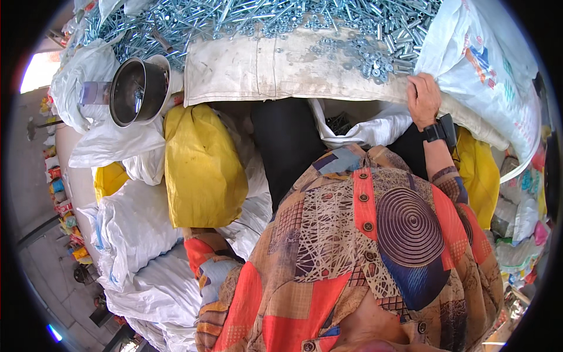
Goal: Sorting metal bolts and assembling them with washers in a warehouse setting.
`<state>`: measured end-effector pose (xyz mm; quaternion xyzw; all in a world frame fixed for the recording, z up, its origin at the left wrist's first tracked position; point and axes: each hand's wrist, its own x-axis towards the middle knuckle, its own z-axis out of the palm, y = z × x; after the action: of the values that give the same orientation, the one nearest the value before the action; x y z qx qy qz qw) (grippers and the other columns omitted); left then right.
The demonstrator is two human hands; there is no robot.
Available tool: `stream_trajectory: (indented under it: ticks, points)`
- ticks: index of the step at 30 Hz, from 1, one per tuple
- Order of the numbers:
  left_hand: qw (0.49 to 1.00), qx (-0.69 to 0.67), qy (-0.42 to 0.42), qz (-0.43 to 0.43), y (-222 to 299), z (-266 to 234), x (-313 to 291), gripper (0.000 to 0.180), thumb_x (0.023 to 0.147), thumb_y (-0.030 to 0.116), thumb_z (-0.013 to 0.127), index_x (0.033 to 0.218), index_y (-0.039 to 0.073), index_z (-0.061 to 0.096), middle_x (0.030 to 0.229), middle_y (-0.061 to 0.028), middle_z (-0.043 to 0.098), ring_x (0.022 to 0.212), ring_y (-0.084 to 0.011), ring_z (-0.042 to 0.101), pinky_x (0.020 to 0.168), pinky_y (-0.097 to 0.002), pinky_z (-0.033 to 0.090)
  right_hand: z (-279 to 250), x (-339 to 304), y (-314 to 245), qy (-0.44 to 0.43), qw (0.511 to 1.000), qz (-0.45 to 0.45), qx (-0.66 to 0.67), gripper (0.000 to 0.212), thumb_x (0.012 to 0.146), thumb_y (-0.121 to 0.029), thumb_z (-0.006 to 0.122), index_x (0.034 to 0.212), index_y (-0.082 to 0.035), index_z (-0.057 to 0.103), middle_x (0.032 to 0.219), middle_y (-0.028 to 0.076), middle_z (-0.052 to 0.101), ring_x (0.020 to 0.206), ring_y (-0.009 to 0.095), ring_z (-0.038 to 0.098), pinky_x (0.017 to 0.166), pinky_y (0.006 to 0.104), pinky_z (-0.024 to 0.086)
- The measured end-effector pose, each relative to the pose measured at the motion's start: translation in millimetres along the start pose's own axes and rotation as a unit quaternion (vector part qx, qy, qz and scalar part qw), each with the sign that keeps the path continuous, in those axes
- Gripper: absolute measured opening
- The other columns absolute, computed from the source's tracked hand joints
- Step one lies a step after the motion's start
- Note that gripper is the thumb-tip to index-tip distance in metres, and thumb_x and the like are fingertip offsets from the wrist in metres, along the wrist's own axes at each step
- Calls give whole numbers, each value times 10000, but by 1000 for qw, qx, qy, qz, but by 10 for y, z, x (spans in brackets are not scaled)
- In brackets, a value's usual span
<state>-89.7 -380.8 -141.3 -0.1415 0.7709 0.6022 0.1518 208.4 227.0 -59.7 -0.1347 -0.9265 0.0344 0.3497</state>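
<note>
My right hand [423, 101] is at the front edge of a pale, stained cloth [246, 67], its fingers curled over the edge beside a white plastic bag [481, 70]. A dark watch is on that wrist. My left hand is hidden: the left sleeve runs up behind a yellow sack [205, 170], which covers it. Metal washers [378, 64] lie on the cloth near my right hand. Behind them spreads a large heap of long bolts [252, 17] and short metal sleeves [404, 29].
A dark round bowl [138, 91] with a few metal pieces inside stands at the left, next to a clear plastic container [95, 92]. An open white sack [375, 130] with dark pieces in it hangs below the cloth. White sacks [141, 229] fill the lower left.
</note>
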Motion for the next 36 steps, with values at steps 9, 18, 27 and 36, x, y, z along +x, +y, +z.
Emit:
stream_trajectory:
  ticks: [9,18,27,36]
  points:
    - [985,-139,-7,-101,-171,-815,-1269,305,982,298,545,1161,54,579,936,-98,643,755,-264,614,622,-375,508,3,-39,51,2,1000,-5,16,170,801,-47,640,969,-75,643,944,113,598,848,328,615,745,423,492]
    - [950,-142,-132,-246,-207,-313,-2360,328,939,422,625,964,98,583,726,-39,585,540,-156,540,437,-280,416,20,-42,70,7,1000,4,23,150,812,-59,640,961,-84,645,939,99,595,852,317,616,749,414,495]
    - [942,-58,-246,-220,453,846,-2696,293,934,344,615,864,64,563,701,-43,535,534,-144,500,464,-267,391,-4,-62,114,15,999,11,38,138,820,-83,642,957,-100,644,936,82,586,854,308,604,758,409,485]
    - [888,-103,-429,-131,1578,2407,-1659,236,930,308,623,939,79,565,725,-48,561,535,-133,516,448,-255,394,-67,-67,91,1,999,13,48,155,808,-74,644,961,-88,635,932,69,577,873,285,594,766,402,483]
